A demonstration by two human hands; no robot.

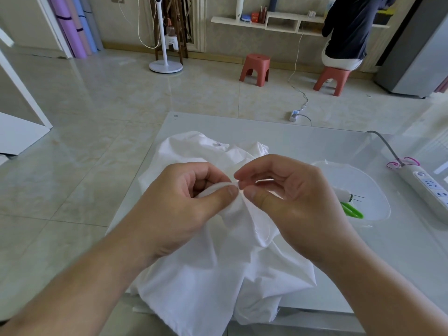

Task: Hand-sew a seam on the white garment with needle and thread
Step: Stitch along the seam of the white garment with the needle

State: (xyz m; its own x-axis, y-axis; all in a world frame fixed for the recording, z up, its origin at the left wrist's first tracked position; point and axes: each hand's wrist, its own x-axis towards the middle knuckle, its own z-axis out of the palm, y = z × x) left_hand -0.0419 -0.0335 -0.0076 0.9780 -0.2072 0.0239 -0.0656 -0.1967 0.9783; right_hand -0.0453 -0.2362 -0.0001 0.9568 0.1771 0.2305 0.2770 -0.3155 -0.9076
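Above the counter [278, 132], a fold of the white garment [218, 275] is pinched by the left hand [184, 204] and met by the right hand's [291, 200] thumb-and-forefinger pinch, presumably steadying the seam for stitching.

White garment [218, 270] lies crumpled on the table, one fold raised.

A pale glass-topped table [303, 132] is seen standing on a glossy tiled floor [97, 117]. A crumpled white garment [194, 275] is spread over its near left part — one edge is draped past the near rim. A clear plastic tray [371, 190] is set to the right, and a white power strip [426, 187] is laid by the right edge.
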